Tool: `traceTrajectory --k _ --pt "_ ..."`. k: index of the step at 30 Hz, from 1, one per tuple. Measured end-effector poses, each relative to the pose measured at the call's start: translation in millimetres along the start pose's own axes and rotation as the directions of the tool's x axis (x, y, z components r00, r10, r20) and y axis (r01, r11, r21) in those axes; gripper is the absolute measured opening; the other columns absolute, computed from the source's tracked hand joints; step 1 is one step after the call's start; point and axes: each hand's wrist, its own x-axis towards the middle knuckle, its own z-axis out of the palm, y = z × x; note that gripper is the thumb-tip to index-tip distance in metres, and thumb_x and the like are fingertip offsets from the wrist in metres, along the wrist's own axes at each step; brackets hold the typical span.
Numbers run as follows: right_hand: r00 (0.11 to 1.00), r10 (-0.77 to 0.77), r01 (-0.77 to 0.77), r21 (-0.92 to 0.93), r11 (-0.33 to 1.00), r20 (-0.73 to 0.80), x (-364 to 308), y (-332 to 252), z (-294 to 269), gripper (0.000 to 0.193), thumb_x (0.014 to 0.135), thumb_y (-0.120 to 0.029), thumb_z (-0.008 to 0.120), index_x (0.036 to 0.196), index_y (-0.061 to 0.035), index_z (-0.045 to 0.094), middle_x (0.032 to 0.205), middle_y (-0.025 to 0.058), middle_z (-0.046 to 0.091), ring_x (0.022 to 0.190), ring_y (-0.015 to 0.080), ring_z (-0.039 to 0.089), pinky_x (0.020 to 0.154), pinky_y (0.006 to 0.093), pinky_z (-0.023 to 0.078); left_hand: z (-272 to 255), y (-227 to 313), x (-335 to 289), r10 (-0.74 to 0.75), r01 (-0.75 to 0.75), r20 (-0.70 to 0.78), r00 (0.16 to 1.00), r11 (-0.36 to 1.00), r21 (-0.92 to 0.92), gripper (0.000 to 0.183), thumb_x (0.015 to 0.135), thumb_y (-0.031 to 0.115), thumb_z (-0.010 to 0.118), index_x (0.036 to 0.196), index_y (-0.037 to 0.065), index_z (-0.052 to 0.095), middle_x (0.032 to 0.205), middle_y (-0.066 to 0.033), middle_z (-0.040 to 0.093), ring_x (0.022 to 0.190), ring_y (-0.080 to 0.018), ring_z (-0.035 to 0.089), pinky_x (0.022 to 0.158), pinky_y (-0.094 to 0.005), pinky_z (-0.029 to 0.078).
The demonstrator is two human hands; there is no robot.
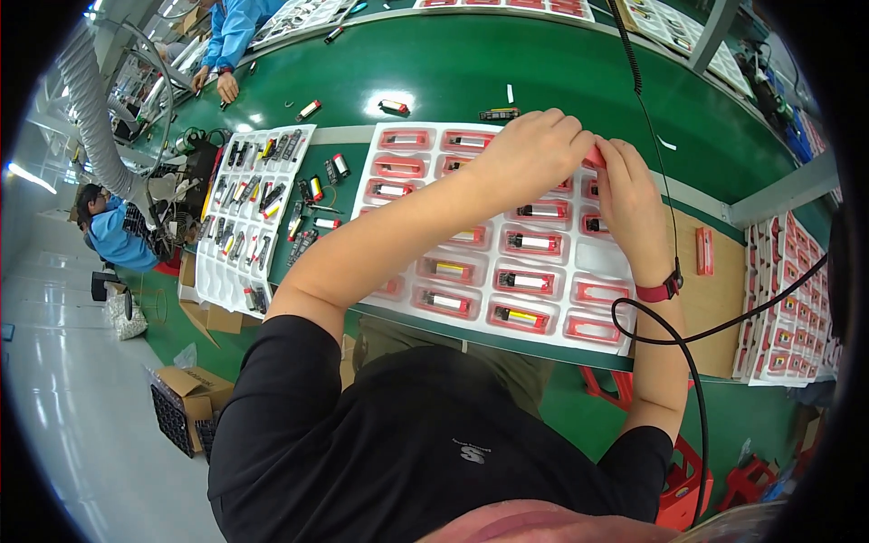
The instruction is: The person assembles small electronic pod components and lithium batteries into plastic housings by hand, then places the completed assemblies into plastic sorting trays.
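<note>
Over the far right part of a white tray (pixel 605 260), my hands come together. A small red plastic piece (pixel 594 157) shows between my fingertips; most of it is hidden. My left hand (pixel 540 152) has its fingers curled against the piece from the left. From the right, my right hand (pixel 628 192) pinches it, with a red and dark band on that wrist. Below them, the tray's compartments hold red plastic shells, many with a small black-and-white or black-and-yellow device (pixel 532 242) inside. My left forearm covers some compartments.
At left another white tray (pixel 217 279) carries small dark devices, with loose ones (pixel 317 188) beside it. A red shell (pixel 705 251) lies on brown board (pixel 711 321), near stacked filled trays (pixel 769 299). A black cable (pixel 692 398) loops by my right arm. Across the green table, a co-worker's hands (pixel 226 88) work.
</note>
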Motion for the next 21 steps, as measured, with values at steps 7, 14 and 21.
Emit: traceTrajectory --k 7,14,21 --pt "0.994 0.054 -0.073 0.217 0.973 0.095 0 13 5 0.031 0.089 0.002 0.062 0.119 0.0018 0.062 0.107 0.0199 0.064 0.095 0.0369 0.066 0.084 0.0436 0.054 16 -14 -6 -0.096 0.120 0.097 0.991 0.955 -0.273 0.036 0.087 0.001 0.060 0.123 0.001 0.062 0.116 -0.0203 0.068 0.111 -0.0384 0.064 0.100 -0.0472 0.050" --pt "0.814 0.395 -0.567 0.431 0.702 0.426 -9 25 -57 0.021 0.097 -0.011 0.066 0.110 0.0048 0.069 0.092 0.0101 0.071 0.080 0.0093 0.064 0.070 0.0279 0.051 35 -53 -3 -0.367 0.447 0.283 0.886 0.519 -0.728 0.039 0.095 0.021 0.069 0.130 0.005 0.066 0.120 -0.0188 0.068 0.097 -0.0303 0.070 0.087 -0.0370 0.056" --pt "0.849 0.226 -0.343 0.173 0.923 0.477 -74 12 -71 0.012 0.088 -0.009 0.069 0.096 -0.0003 0.072 0.087 0.0119 0.066 0.078 0.0280 0.064 0.071 0.0366 0.052 87 -140 -5 -0.360 0.453 0.437 0.824 0.882 -0.128 0.036 0.088 0.012 0.063 0.123 0.004 0.070 0.123 -0.0202 0.067 0.107 -0.0367 0.068 0.096 -0.0430 0.053"
